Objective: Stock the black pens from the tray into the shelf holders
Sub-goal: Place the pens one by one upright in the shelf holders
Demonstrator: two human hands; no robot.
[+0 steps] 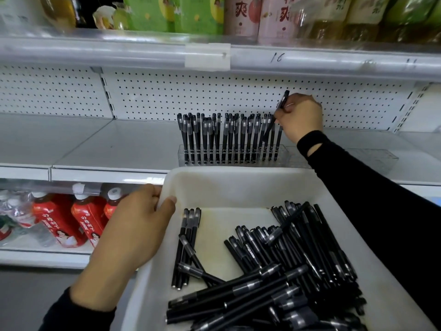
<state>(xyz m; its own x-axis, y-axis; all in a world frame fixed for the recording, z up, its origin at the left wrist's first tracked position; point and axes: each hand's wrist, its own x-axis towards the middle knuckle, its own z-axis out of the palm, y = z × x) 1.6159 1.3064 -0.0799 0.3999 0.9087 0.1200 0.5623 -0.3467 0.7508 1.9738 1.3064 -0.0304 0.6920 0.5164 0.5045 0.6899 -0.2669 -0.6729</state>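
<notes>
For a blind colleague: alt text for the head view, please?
The right hand holds a black pen tilted over a clear holder lined with upright pens on a white shelf. The left hand grips the rim of a white tray of loose pens.

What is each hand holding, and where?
The right hand pinches a pen near its upper end; the left hand grips the tray by its left rim.

The left hand (133, 235) grips the white tray (226, 189) by its left rim; loose pens (286, 271) lie heaped inside the tray. Just beyond the tray's far rim, a clear holder (284, 156) on the shelf (119, 144) carries upright pens (226, 137). Beyond the tray's far right corner, the right hand (300, 118) pinches a tilted pen (284, 100).
</notes>
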